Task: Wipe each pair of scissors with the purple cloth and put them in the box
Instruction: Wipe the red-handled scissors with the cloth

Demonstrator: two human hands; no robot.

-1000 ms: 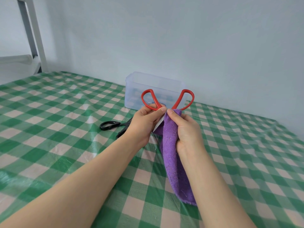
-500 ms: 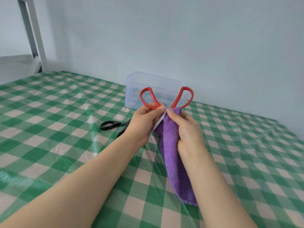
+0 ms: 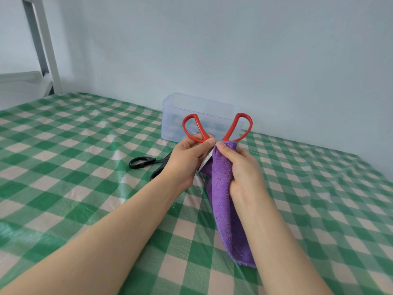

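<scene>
Change: since one second ago we see almost no movement; the red handles stand a little higher than before, and the hanging end of the cloth has swung slightly to the right.
Left hand: our left hand (image 3: 187, 158) pinches the red scissors (image 3: 203, 133) at the root of the left handle loop, the thumb on top and the fingers curled below.
Right hand: our right hand (image 3: 242, 169) grips the purple cloth (image 3: 223, 199), thumb and fingers pressed together on its upper part, just beside the left thumb.
Red scissors: held in the air above the table, handles up and spread wide, in front of the box. A short piece of the silver blade (image 3: 205, 161) shows between the two hands; the rest is hidden by the cloth and the fingers.
Purple cloth: it hangs down from the right hand along the right forearm; we cannot tell if its lower end touches the table.
Box: the clear plastic box (image 3: 170, 116) stands open at the far edge of the table, near the wall (image 3: 234, 50).
Black scissors: the black scissors (image 3: 141, 162) lie flat on the green checked tablecloth (image 3: 85, 167), left of the left hand and partly hidden behind it.
Far left: a grey metal frame (image 3: 42, 39) stands beyond the table.
</scene>
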